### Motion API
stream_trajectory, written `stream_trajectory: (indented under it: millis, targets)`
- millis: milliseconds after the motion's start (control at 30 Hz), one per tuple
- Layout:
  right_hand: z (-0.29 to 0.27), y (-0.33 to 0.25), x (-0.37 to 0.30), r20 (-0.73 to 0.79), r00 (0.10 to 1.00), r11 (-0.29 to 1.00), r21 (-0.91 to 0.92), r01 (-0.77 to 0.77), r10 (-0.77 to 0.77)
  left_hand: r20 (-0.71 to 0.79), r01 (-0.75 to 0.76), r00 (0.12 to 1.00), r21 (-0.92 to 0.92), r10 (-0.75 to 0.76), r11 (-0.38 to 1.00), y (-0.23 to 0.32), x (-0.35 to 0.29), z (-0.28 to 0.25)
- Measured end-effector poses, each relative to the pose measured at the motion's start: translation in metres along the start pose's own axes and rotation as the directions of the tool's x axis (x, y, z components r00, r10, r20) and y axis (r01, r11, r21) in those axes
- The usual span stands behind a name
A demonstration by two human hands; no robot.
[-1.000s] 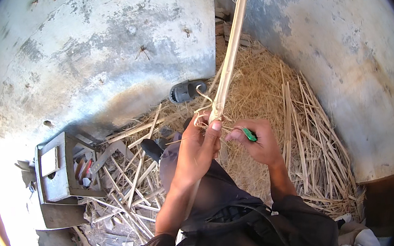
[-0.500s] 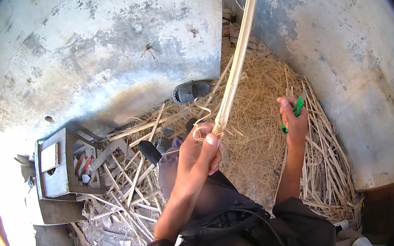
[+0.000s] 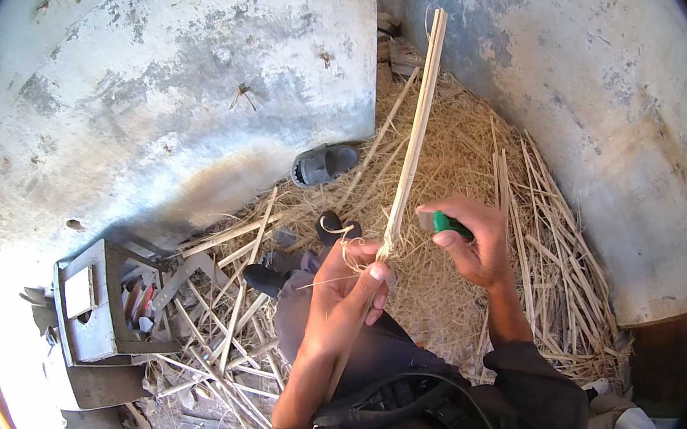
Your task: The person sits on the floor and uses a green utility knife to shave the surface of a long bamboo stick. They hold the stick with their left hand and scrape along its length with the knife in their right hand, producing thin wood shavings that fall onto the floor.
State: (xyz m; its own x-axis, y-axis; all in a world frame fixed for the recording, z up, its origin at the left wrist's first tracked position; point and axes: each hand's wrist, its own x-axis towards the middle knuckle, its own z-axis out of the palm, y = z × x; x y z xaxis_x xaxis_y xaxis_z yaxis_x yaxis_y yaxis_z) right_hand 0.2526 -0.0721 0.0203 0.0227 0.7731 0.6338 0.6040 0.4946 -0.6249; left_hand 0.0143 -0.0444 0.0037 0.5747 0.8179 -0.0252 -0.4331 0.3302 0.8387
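Note:
My left hand (image 3: 338, 304) is closed around the lower end of a long pale split-wood strip (image 3: 419, 121), possibly bamboo, which tilts up and to the right. Thin curled shavings (image 3: 351, 252) hang at that end, beside my thumb and fingers. In my right hand (image 3: 487, 245) is a green-handled knife (image 3: 451, 224). Its short blade points left toward the strip, with a gap between them. The rest of the handle is hidden in my palm.
Shavings (image 3: 445, 288) cover the floor, with a stack of strips (image 3: 562, 274) at the right and crossed strips (image 3: 227, 346) at the left. A wooden box (image 3: 102, 322) stands far left. A grey clog (image 3: 324, 165) lies by the wall (image 3: 177, 89).
My right hand has moved left and slightly down with the knife, closer to the strip, and turned the blade leftward. The strip's top has dropped a little in view; my left hand keeps its grip.

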Motion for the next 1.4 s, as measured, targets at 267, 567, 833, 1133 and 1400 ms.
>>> stream_trajectory:
  millis: [267, 567, 833, 1133, 1400]
  targets:
    - [0.004, -0.008, 0.011, 0.143, 0.987, 0.988, -0.128, 0.091, -0.072, -0.052, 0.032, 0.998, -0.026, -0.034, 0.999, 0.001, -0.001, -0.004]
    - [0.009, -0.01, 0.015, 0.134, 0.988, 0.984, -0.151, 0.092, -0.072, -0.219, 0.011, 0.976, 0.14, 0.02, 0.99, 0.005, -0.008, 0.007]
    - [0.007, -0.007, 0.016, 0.093, 0.994, 0.978, -0.196, 0.078, -0.06, -0.277, -0.036, 0.956, 0.213, 0.095, 0.976, -0.004, -0.015, 0.005]
    - [-0.01, 0.032, 0.028, -0.194, 0.98, 0.947, -0.308, -0.097, 0.037, -0.156, -0.064, 0.983, 0.215, 0.099, 0.974, -0.019, -0.025, -0.004]
    - [-0.014, 0.038, 0.006, -0.193, 0.976, 0.991, -0.063, -0.119, 0.105, -0.128, -0.039, 0.988, 0.303, 0.081, 0.952, -0.007, -0.021, 0.008]
